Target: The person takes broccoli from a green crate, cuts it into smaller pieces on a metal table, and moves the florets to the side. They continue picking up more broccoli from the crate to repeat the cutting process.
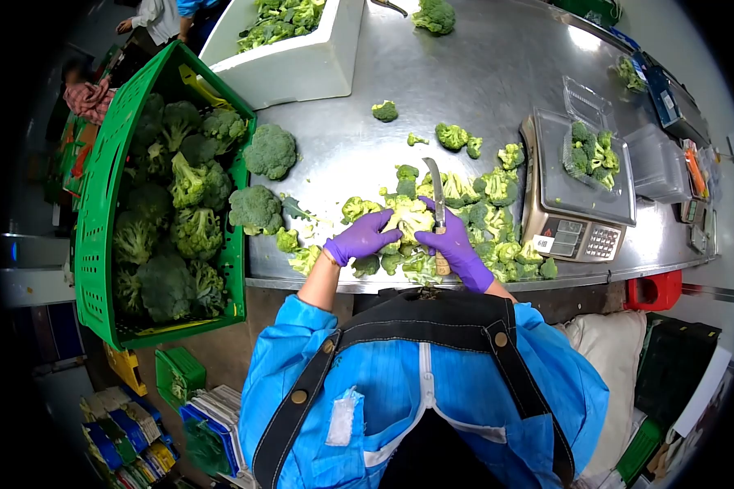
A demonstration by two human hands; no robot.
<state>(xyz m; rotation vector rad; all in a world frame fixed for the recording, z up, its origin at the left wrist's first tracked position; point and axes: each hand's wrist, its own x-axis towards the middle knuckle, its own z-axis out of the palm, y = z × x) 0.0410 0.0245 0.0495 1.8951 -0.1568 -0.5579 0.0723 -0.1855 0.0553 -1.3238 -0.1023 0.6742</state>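
My left hand (362, 237), in a purple glove, grips the left side of a pale-cut broccoli head (410, 218) just above the table's near edge. In my right hand (458, 249), gloved too, is a knife (438, 189) with a curved blade pointing away from me and a wooden handle. The right fingertips also reach the broccoli's right side. Cut florets (497, 187) lie heaped around and to the right of both hands. Two whole broccoli heads, one nearer (256, 209) and one farther (270, 151), rest to the left.
A green crate (98, 244) full of broccoli stands at the left. Behind it is a white foam box (310, 69) with more broccoli. At the right, a scale (575, 232) carries an open clear tray of florets (593, 155), beside stacked clear containers (659, 167). Other people stand at far left.
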